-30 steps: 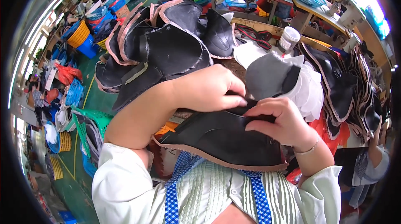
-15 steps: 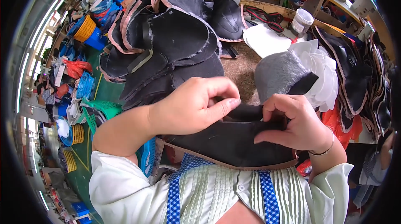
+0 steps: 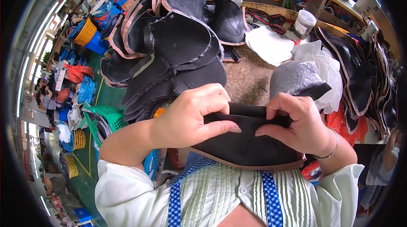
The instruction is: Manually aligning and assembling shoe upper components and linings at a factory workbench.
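Note:
A black shoe upper piece (image 3: 243,142) with a pinkish-brown lower edge is stretched between my hands at the near side of the table. My left hand (image 3: 199,114) pinches its top edge, the thumb lying on the near face and the fingers behind. On the other side, my right hand (image 3: 296,121) grips the same edge with thumb and bent fingers. Grey fleecy lining (image 3: 294,74) with a dark tip rises just behind my right hand and looks joined to the piece; the join is hidden.
A heap of black upper pieces (image 3: 182,36) covers the left of the brown tabletop (image 3: 250,76). White shaped pieces (image 3: 269,45) and translucent ones (image 3: 324,66) lie right, near a white tub (image 3: 304,23). More uppers (image 3: 349,70) hang at the right edge. A green basket (image 3: 104,119) stands left.
My left hand has come down and taken hold of the upper's top edge. The grey lining has shifted right and tipped lower. My right hand keeps its grip.

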A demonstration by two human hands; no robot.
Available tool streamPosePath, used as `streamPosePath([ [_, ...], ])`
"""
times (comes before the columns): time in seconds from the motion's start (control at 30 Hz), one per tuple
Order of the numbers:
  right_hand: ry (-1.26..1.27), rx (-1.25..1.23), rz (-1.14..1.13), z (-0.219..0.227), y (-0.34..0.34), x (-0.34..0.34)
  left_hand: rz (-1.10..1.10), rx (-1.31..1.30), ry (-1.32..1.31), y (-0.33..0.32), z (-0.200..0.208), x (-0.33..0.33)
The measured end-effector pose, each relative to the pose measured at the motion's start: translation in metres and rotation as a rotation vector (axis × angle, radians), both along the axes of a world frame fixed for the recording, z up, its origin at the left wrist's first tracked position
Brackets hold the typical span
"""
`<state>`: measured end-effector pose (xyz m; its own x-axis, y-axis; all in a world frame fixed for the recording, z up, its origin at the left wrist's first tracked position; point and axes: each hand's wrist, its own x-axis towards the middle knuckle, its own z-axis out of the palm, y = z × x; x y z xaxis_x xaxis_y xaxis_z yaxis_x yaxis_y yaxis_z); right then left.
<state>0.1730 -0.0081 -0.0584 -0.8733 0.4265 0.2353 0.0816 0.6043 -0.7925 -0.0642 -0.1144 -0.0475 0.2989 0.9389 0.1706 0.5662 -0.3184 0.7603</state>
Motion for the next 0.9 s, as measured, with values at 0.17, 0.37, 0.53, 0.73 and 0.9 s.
streamPosePath([
  [0.17, 0.028, 0.02, -0.016, 0.004, -0.002, -0.003, 0.137, 0.198, -0.054, -0.002, -0.01, 0.004],
  [0.37, 0.05, 0.05, -0.033, 0.001, -0.002, -0.005, 0.179, 0.276, -0.03, -0.004, -0.015, 0.005],
  [0.53, 0.133, 0.033, -0.067, -0.004, -0.004, -0.005, 0.197, 0.259, -0.078, -0.005, -0.011, 0.007],
  [0.73, 0.245, 0.16, -0.127, -0.007, -0.008, -0.01, 0.245, 0.223, -0.025, -0.008, -0.005, 0.011],
  [0.9, 0.264, 0.014, -0.144, -0.006, -0.001, -0.018, 0.327, 0.395, 0.125, -0.008, -0.002, 0.022],
])
